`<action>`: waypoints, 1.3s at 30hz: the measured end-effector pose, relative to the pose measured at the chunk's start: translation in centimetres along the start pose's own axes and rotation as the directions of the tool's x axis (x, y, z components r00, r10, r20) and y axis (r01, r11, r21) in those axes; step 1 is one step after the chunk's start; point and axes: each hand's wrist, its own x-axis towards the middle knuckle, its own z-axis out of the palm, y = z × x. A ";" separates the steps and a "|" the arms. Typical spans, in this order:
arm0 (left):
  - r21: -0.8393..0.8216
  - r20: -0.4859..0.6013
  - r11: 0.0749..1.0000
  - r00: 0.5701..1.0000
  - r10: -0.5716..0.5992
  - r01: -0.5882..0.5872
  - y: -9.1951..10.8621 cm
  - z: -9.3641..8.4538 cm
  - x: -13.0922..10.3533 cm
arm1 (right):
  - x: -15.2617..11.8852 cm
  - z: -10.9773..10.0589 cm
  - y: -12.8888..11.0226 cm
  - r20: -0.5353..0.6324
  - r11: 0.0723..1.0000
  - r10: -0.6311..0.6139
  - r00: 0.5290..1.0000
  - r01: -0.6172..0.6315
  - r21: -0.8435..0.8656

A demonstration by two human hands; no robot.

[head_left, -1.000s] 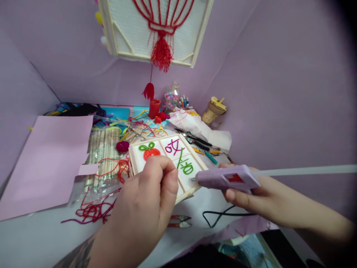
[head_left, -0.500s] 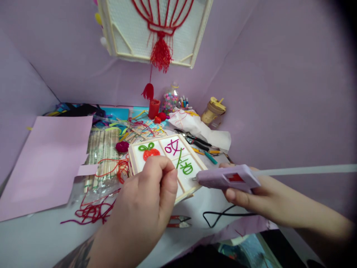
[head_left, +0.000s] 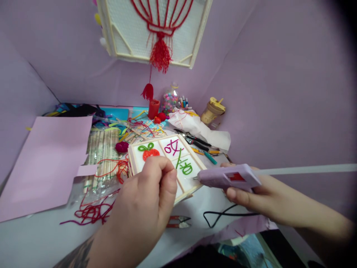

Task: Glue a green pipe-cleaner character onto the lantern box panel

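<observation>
A white panel in a wooden frame [head_left: 134,158] lies on the table, with a red and green yarn fruit, pink yarn strokes and green yarn strokes [head_left: 186,166] on it. My left hand [head_left: 145,201] rests on the panel's near part, fingers pinched together over the surface; what they pinch is hidden. My right hand [head_left: 251,195] grips a lilac glue gun [head_left: 228,178], its nozzle at the panel's right edge next to the green strokes. A white glue stick [head_left: 306,170] sticks out of the gun's back.
Red yarn [head_left: 93,210] and small snips [head_left: 178,221] lie near the front. The gun's black cord [head_left: 223,216] loops by the snips. Wooden sticks [head_left: 103,152], pink paper [head_left: 47,160], pliers [head_left: 195,140], a bead jar [head_left: 170,100] and a tan cup [head_left: 212,110] fill the back. A lantern panel [head_left: 156,26] hangs above.
The glue gun has drifted a little to the right and its nozzle sits slightly further from the green strokes. My left hand stays put.
</observation>
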 end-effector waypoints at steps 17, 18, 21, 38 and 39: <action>0.008 -0.016 1.000 1.000 0.006 -0.006 0.1 -0.1 0.0 | -0.1 -0.2 0.4 0.012 0.999 0.028 1.000 -0.028 0.028; 0.009 -0.015 1.000 1.000 0.006 -0.006 0.1 -0.1 0.0 | -0.1 -0.3 0.3 0.009 0.999 0.027 1.000 -0.027 0.028; 0.011 -0.011 1.000 1.000 0.000 0.000 0.1 -0.1 -0.1 | -0.1 -0.3 0.2 -0.001 0.999 0.021 1.000 -0.021 0.026; -0.016 -0.018 1.000 1.000 0.004 -0.004 0.1 -0.1 0.1 | -0.1 -0.5 0.6 -0.027 1.000 0.026 0.999 -0.026 -0.005; -0.019 -0.020 1.000 1.000 0.005 -0.006 0.1 0.0 0.1 | -0.1 -0.6 0.6 -0.028 1.000 0.024 0.999 -0.024 -0.006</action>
